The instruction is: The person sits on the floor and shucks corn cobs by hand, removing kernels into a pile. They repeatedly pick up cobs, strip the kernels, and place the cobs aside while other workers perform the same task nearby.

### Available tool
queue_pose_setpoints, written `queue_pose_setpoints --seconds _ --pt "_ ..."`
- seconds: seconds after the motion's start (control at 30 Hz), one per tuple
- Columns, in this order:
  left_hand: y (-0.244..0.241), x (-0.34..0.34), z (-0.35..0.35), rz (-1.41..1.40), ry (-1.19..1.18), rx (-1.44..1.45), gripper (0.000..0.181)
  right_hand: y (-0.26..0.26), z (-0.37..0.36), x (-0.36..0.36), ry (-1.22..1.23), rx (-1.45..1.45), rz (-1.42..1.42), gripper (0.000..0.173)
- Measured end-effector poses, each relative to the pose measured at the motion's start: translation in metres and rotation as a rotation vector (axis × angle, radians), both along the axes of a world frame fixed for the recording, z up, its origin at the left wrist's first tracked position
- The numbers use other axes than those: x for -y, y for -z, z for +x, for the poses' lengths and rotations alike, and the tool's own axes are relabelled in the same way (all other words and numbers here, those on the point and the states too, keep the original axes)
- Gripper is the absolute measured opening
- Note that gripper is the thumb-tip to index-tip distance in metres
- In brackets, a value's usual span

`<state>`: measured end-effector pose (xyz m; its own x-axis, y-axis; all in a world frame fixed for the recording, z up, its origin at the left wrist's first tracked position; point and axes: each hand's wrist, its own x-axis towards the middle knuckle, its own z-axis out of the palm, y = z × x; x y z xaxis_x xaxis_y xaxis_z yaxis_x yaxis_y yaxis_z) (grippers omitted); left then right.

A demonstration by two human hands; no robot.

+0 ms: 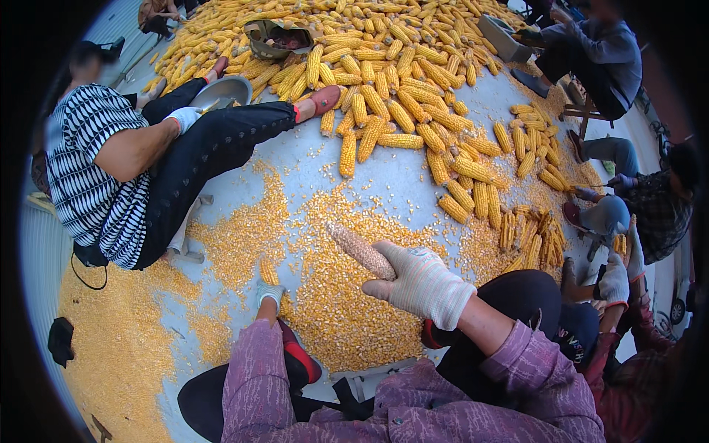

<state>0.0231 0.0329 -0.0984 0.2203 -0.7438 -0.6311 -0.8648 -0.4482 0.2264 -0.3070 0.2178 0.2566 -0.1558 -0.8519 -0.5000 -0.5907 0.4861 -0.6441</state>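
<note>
In my right hand (424,282), which wears a knitted work glove, is a bare corn cob (360,249) stripped of its kernels, pinched between thumb and fingers and pointing up and left. My left hand (270,292), gloved too, is lower down at the left and grips a yellow ear of corn (268,271) whose top sticks out above the fingers. Loose kernels (349,315) cover the ground between my feet and beneath both hands. Ahead lies a large heap of whole corn ears (410,105), the nearest of them scattered at its edge.
A seated person (105,166) with a metal bowl (224,91) is at the left. Several people sit along the right, one close beside me holding corn. A pile of partly stripped ears (532,238) lies ahead right. A bag (277,40) rests on the heap; kernels spread left.
</note>
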Motion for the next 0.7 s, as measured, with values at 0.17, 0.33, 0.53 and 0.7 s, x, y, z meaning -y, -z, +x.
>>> queue_pose_setpoints --seconds 0.17,0.33,0.53,0.7 --pt "-0.008 -0.049 -0.042 0.441 -0.249 -1.029 0.058 0.002 0.003 0.001 0.038 -0.014 -0.015 0.068" --pt "-0.169 -0.066 -0.135 0.778 -0.128 -1.282 0.051 0.021 -0.021 -0.006 0.243 -0.025 -0.278 0.058" --pt "-0.300 -0.086 -0.125 0.816 0.133 -1.493 0.058 -0.012 -0.033 -0.015 0.414 0.499 -0.567 0.049" --pt "-0.346 -0.113 -0.094 0.773 0.150 -1.448 0.062 0.005 -0.004 -0.024 0.004 0.364 -0.733 0.051"
